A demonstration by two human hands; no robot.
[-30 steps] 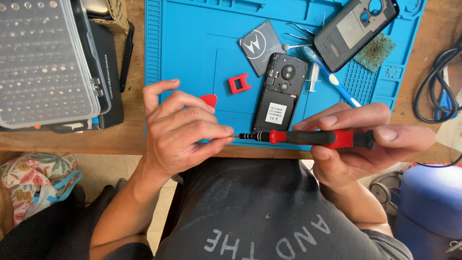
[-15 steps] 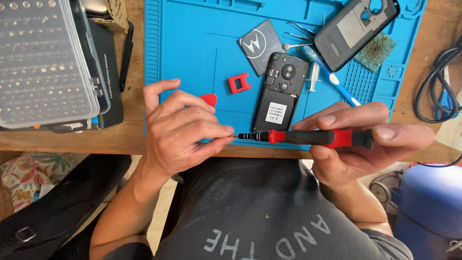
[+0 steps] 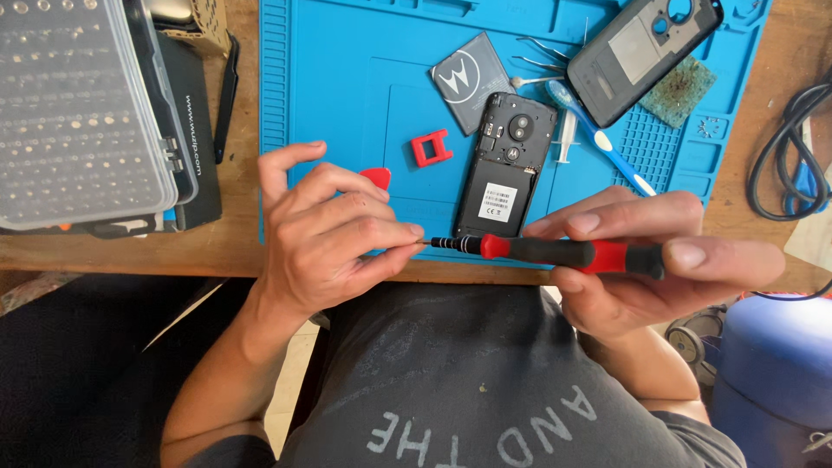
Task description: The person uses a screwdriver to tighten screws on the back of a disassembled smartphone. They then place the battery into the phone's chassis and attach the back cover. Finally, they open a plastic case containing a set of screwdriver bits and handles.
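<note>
My right hand (image 3: pixel 646 264) grips a red and black screwdriver (image 3: pixel 563 252) held level near the desk's front edge, tip pointing left. My left hand (image 3: pixel 325 234) pinches the bit at the screwdriver's tip between thumb and fingers. Just behind the tool lies an opened black phone (image 3: pixel 505 166), back cover off, on a blue work mat (image 3: pixel 347 78). A red triangular pick (image 3: pixel 378 178) peeks out behind my left fingers. A small red square part (image 3: pixel 432 147) sits left of the phone.
A flat battery (image 3: pixel 469 80), metal tweezers (image 3: pixel 542 52), a blue-handled brush (image 3: pixel 598 139), a black phone back cover (image 3: pixel 643 54) and a green scrub pad (image 3: pixel 685 90) lie at the mat's back. A clear bit case (image 3: pixel 78 113) stands left. Black cables (image 3: pixel 784 156) lie right.
Both hands and the screwdriver have stayed almost still. A dark bag below the desk at the left has shifted further into view.
</note>
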